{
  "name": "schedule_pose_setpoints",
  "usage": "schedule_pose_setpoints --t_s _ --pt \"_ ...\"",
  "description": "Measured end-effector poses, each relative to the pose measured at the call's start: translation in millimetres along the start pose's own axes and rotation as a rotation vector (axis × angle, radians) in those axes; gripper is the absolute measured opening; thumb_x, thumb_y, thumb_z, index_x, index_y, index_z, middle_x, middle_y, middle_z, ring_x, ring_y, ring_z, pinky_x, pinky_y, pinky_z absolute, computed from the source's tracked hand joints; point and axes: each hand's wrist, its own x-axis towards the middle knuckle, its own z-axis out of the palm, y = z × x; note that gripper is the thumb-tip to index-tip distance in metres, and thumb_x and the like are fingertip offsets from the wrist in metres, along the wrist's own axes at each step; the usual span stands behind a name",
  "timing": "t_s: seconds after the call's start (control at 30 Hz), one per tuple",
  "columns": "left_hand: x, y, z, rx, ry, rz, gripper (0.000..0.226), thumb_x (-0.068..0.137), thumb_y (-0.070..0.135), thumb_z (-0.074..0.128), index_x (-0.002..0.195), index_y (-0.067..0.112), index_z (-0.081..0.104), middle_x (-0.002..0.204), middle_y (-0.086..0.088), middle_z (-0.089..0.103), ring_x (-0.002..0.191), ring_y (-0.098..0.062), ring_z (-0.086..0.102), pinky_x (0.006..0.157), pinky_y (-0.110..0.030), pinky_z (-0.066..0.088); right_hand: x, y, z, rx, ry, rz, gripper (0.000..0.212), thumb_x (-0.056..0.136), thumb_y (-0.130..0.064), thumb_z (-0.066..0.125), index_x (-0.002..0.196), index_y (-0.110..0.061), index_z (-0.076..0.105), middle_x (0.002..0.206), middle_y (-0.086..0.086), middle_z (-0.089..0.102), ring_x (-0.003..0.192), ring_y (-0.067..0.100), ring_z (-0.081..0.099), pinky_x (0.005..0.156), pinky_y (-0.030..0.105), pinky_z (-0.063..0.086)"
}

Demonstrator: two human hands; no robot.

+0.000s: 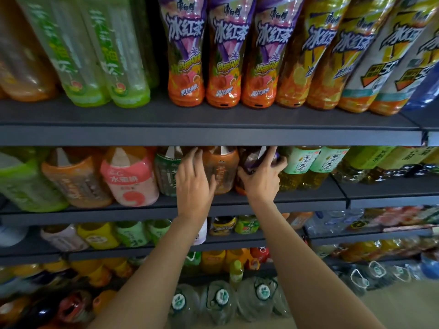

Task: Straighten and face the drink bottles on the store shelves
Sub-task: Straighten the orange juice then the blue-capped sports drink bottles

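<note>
While left hand (193, 184) lies flat on brown-tea bottle (222, 170) — right hand (261, 178) grips purple-label bottle (251, 160)

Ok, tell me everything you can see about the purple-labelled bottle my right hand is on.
The purple-labelled bottle stands on the second shelf, its top hidden under the shelf above. It looks like clear plastic holding dark liquid, with an orange base. The right hand grips its front, fingers curled round its right side. The brown-labelled bottle is on its left and the light green-labelled bottle on its right.
</note>
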Motion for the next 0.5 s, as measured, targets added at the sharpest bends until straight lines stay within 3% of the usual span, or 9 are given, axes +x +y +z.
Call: schedule_pose_setpoints --t_s 0.1,0.23,0.33,0.4,0.5 --pt "-9.2 -10.9 -9.9 -0.071 0.108 -0.193 0.049 0.076 0.016 0.069 0.120 -0.001 0.052 0.119 -0.025 0.050 0.108 -0.041 0.049 0.088 -0.049 0.043 -9.2 -0.2 -1.9 0.038 0.049 0.022 0.096 0.083 -0.035 0.069 0.151 -0.020 0.003 0.151 0.015 0.010 0.112 0.039 0.053 0.081 0.039 0.045" --pt "0.1 -16.7 -22.9 -0.204 0.099 -0.508 0.058 0.081 0.019 0.070 0.129 0.001 0.043 0.126 -0.028 0.040 0.113 -0.041 0.039 0.093 -0.043 0.031 -39.7 -7.1 8.5 0.078 0.132 -0.182 0.069 0.086 -0.027 0.066 0.143 -0.011 0.030 0.140 0.014 0.029 0.103 0.034 0.056 0.066 0.035 0.042" --pt "2.1 -15.8 -28.1 -0.223 0.073 -0.531 0.060 0.083 0.016 0.068 0.134 0.004 0.038 0.132 -0.024 0.036 0.119 -0.037 0.036 0.094 -0.034 0.028 -48.0 -15.3 24.3 0.020 0.019 -0.236 0.060 0.087 -0.024 0.063 0.138 -0.008 0.035 0.133 0.015 0.033 0.097 0.035 0.057 0.063 0.036 0.045" --pt "-1.2 -21.7 -35.2 -0.223 0.014 -0.504 0.061 0.082 0.011 0.067 0.135 0.005 0.037 0.133 -0.022 0.036 0.122 -0.035 0.037 0.099 -0.036 0.031 -52.0 -20.7 26.6 0.015 -0.014 -0.187 0.055 0.088 -0.023 0.063 0.133 -0.006 0.036 0.133 0.015 0.032 0.102 0.036 0.055 0.069 0.038 0.047" --pt "-11.5 -42.7 -56.8 -0.161 -0.032 -0.417 0.059 0.080 0.009 0.068 0.131 0.002 0.041 0.130 -0.021 0.041 0.121 -0.036 0.040 0.101 -0.041 0.033 -67.3 -28.7 24.3 0.004 -0.068 -0.264 0.047 0.088 -0.019 0.062 0.125 -0.002 0.039 0.130 0.016 0.034 0.100 0.037 0.055 0.067 0.037 0.044"
